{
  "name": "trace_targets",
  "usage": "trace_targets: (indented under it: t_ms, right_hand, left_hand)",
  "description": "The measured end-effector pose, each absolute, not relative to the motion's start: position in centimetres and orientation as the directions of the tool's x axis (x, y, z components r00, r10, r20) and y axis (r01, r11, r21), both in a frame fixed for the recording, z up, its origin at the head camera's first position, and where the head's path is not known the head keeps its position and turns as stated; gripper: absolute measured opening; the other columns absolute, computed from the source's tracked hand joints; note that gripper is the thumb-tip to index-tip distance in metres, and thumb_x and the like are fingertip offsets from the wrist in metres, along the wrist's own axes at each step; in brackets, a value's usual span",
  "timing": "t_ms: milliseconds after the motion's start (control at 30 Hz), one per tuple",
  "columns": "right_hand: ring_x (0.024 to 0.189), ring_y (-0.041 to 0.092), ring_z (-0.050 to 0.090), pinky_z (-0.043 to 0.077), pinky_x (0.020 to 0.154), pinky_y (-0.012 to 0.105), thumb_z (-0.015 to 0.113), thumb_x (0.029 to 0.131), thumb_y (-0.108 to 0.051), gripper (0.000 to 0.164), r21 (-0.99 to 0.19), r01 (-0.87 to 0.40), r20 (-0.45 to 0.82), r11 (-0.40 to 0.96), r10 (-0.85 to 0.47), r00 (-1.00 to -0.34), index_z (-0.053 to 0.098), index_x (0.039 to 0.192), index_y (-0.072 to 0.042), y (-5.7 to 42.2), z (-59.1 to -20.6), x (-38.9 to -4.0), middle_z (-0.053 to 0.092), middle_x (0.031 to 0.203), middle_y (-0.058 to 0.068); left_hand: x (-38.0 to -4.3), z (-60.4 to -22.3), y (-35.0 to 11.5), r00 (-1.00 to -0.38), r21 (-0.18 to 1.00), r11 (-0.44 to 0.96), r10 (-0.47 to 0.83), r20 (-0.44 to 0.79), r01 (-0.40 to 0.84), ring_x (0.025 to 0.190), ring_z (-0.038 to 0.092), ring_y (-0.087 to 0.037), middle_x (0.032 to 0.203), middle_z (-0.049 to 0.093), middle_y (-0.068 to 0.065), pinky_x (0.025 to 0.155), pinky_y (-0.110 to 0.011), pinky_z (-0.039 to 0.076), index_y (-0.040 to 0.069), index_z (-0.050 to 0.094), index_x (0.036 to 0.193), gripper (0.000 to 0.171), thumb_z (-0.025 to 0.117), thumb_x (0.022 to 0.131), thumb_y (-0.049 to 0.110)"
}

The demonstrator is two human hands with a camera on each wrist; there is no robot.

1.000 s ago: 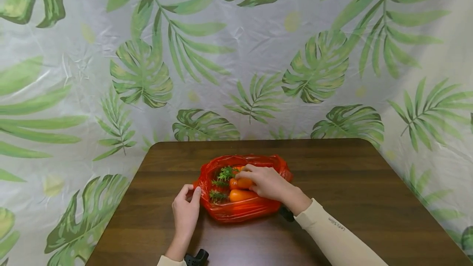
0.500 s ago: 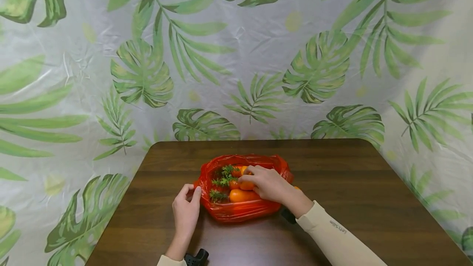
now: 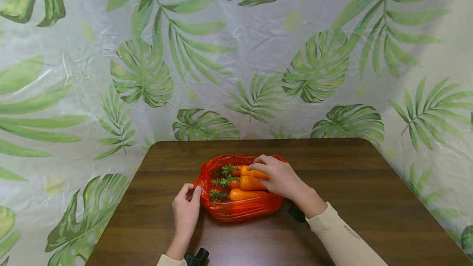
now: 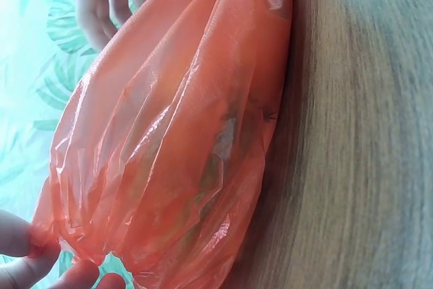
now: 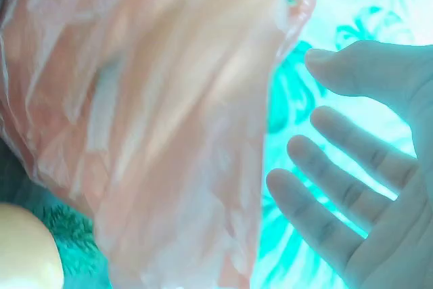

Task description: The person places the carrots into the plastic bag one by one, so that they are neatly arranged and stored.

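A red plastic bag (image 3: pixel 236 212) lies on the table with its mouth spread upward. Several orange carrots (image 3: pixel 244 195) with feathery green tops (image 3: pixel 219 195) lie side by side inside, tops to the left. My left hand (image 3: pixel 186 208) pinches the bag's left end; the left wrist view shows its fingertips on the gathered plastic. Over the right ends of the carrots hovers my right hand (image 3: pixel 277 175), its fingers (image 5: pixel 352 194) loosely extended and holding nothing in the right wrist view. Beside the bag there, a rounded pale-orange end (image 5: pixel 27 252) shows near green foliage (image 5: pixel 74 238).
The dark wooden table (image 3: pixel 347 184) extends around the bag on all sides. Behind it hangs a leaf-patterned sheet (image 3: pixel 258 52). Black wrist-worn devices (image 3: pixel 197 257) sit at both wrists.
My right hand has moved right from the carrots' leafy ends, uncovering more of the upper carrots. The upper carrots' position has shifted slightly right. The left hand stays at the bag's end.
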State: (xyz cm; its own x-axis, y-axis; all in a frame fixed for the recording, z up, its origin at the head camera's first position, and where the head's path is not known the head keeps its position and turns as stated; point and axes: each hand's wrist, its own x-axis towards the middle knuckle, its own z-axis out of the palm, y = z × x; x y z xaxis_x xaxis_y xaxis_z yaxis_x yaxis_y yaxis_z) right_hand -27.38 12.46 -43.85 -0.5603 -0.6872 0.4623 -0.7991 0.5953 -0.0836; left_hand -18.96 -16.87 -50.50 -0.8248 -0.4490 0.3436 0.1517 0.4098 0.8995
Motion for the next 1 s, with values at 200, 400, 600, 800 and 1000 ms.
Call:
trace_targets:
  t_ms: [200, 400, 600, 800, 1000]
  right_hand:
    - [0.098, 0.015, 0.061, 0.055, 0.07, 0.033, 0.084, 0.082, -0.015, 0.047, -0.164, -0.716, 0.458, 0.678, -0.591, -0.664, 0.068, 0.123, -0.031, 14.2, -42.8, -26.9, 0.059, 0.119, -0.008]
    - [0.088, 0.013, 0.061, 0.052, 0.063, 0.029, 0.084, 0.083, -0.018, 0.048, -0.232, -0.658, 0.468, 0.717, -0.51, -0.721, 0.066, 0.125, -0.031, 16.4, -42.5, -26.6, 0.059, 0.118, -0.009]
    - [0.086, 0.016, 0.062, 0.05, 0.062, 0.031, 0.084, 0.083, -0.021, 0.05, -0.285, -0.619, 0.457, 0.732, -0.463, -0.759, 0.065, 0.128, -0.03, 18.3, -42.6, -26.2, 0.06, 0.121, -0.009]
    - [0.094, 0.018, 0.064, 0.054, 0.068, 0.038, 0.084, 0.084, -0.024, 0.047, -0.303, -0.59, 0.437, 0.749, -0.441, -0.784, 0.065, 0.128, -0.026, 19.9, -43.2, -25.8, 0.062, 0.121, -0.001]
    - [0.1, 0.023, 0.066, 0.055, 0.072, 0.046, 0.085, 0.082, -0.026, 0.048, -0.317, -0.559, 0.428, 0.766, -0.41, -0.805, 0.067, 0.126, -0.023, 21.3, -44.0, -25.3, 0.062, 0.119, -0.005]
  left_hand:
    - [-18.9, -50.4, -16.8, -0.823, 0.897, 0.413, -0.448, 0.349, 0.155, 0.089, 0.071, -0.024, 0.095, 0.074, -0.007, 0.079, -0.04, 0.058, 0.01, 0.07, 0.092, 0.004, 0.071, 0.095, 0.014]
    - [-18.9, -50.4, -16.9, -0.83, 0.902, 0.406, -0.444, 0.338, 0.15, 0.09, 0.071, -0.023, 0.095, 0.074, -0.006, 0.077, -0.031, 0.057, 0.01, 0.07, 0.093, 0.005, 0.07, 0.095, 0.015]
    - [-19.0, -50.5, -16.9, -0.826, 0.9, 0.409, -0.448, 0.342, 0.151, 0.091, 0.07, -0.025, 0.095, 0.074, -0.007, 0.077, -0.036, 0.058, 0.01, 0.07, 0.093, 0.006, 0.071, 0.095, 0.015]
    - [-18.9, -50.5, -16.9, -0.822, 0.897, 0.411, -0.445, 0.355, 0.164, 0.092, 0.07, -0.028, 0.097, 0.074, -0.009, 0.077, -0.037, 0.058, 0.009, 0.07, 0.093, 0.007, 0.07, 0.096, 0.015]
    - [-19.0, -50.6, -16.9, -0.826, 0.9, 0.41, -0.45, 0.341, 0.148, 0.092, 0.07, -0.026, 0.096, 0.074, -0.008, 0.077, -0.037, 0.058, 0.01, 0.07, 0.093, 0.006, 0.07, 0.095, 0.015]
